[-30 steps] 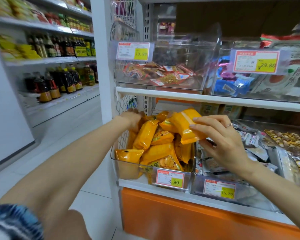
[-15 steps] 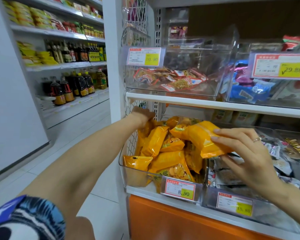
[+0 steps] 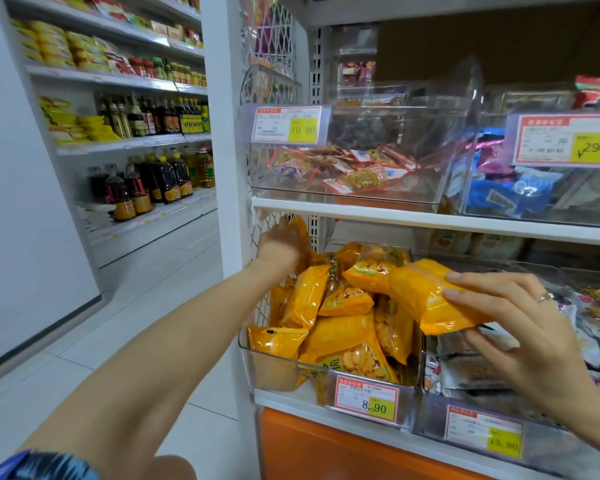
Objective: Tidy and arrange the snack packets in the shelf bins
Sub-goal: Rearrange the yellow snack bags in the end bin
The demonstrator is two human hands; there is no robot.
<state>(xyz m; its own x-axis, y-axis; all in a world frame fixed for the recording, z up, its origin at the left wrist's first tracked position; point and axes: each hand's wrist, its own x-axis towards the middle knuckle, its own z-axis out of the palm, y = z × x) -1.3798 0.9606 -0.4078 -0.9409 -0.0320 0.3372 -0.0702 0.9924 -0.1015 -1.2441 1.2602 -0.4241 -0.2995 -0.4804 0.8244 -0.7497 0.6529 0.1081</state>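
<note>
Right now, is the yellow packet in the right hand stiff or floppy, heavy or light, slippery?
Probably light: the right hand pinches the yellow packet by its right end. Likely puffy rather than floppy: it juts out straight without drooping. Its glossy film shows glare, so it may slip.

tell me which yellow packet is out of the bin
The yellow packet gripped in the right hand, held above the pile; the others lie heaped in the clear bin tagged 8.90.

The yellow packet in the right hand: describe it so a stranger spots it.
On the lower shelf, find the clear bin tagged 8.90, heaped with packets. At its right edge the right hand pinches one yellow packet. Its neighbours lie in the heap; this one is held up in fingers.
</note>
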